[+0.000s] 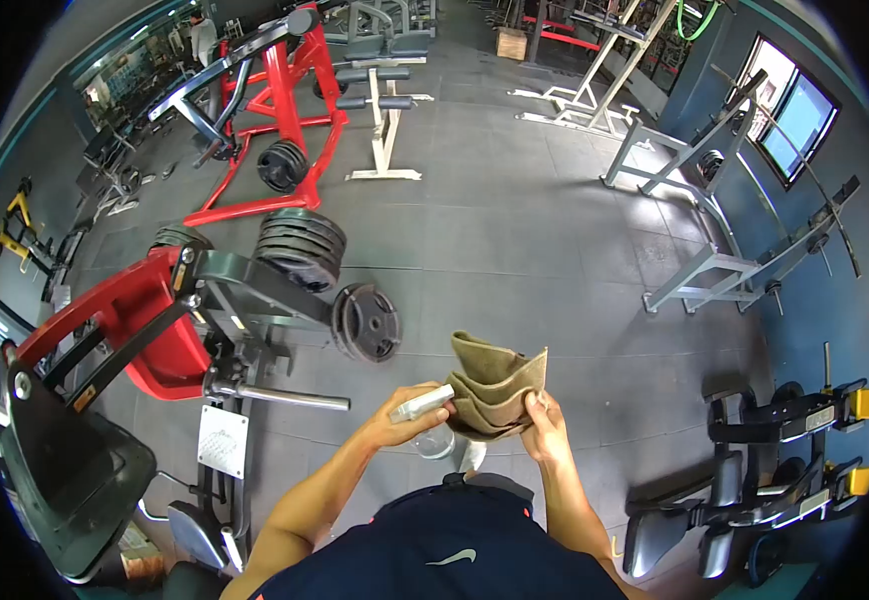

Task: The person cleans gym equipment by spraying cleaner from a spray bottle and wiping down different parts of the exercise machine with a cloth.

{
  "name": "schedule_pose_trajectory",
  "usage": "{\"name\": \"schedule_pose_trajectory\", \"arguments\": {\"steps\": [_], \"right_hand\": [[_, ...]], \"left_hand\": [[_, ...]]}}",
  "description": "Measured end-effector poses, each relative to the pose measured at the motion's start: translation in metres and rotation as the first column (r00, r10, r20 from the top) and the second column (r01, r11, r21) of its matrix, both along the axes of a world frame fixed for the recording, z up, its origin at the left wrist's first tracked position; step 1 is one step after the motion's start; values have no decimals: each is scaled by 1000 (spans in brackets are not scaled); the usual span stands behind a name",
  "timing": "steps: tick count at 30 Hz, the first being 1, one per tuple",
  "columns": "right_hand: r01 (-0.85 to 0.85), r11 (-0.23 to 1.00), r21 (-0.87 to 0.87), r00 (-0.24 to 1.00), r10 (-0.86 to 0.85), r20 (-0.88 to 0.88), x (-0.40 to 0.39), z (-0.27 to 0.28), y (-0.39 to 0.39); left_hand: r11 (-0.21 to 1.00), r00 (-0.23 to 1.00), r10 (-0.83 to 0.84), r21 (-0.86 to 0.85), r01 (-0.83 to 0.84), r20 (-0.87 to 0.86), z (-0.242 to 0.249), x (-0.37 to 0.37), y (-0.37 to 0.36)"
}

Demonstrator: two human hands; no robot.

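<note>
Cloth [498,398]: probably soft, light; good to take by corners.
Left hand [393,421]: closed on white object [423,402].
Right hand [547,428]: pinching cloth edge.

Gym, dark tiled floor [495,230]; landmark, red machine frame [290,110]: stacked weight plates [300,245] in front of it, white bench stand [386,135] beside it, barbell rack [720,210] across the floor

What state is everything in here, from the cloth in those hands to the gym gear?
Cloth: loosely folded, held up.
White object: in the left hand.
Left hand: closed on the white object.
Right hand: pinching the cloth.
Weight plates: grouped together.
Window: cannot tell whether open.
</note>
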State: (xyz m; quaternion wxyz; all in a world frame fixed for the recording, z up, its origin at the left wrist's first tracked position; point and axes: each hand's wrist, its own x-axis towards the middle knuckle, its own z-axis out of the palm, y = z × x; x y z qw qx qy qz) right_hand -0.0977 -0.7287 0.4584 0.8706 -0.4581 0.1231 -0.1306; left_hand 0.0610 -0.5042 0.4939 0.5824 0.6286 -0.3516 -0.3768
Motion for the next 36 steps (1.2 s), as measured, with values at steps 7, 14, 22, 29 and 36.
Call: {"name": "schedule_pose_trajectory", "arguments": {"steps": [7,14,22,29,36], "right_hand": [[-45,985,-169,982,12,-190,92,25,-119],[-379,917,-123,924,382,1,295,43,-174],[-449,885,-125,891,433,-134,519,42,-213],[-820,411,-398,511,210,-834,709,50,-265],[98,246,-964,864,461,205,893,64,-258]], "left_hand": [[976,991,124,-184,-113,50,10,74,-99],[942,938,295,-218,-254,181,37,215,-113],[957,951,241,-208,-201,193,51,425,-148],[986,927,150,-120,-115,343,87,609,-193],[984,797,166,-147,-98,581,78,756,-212]]}}
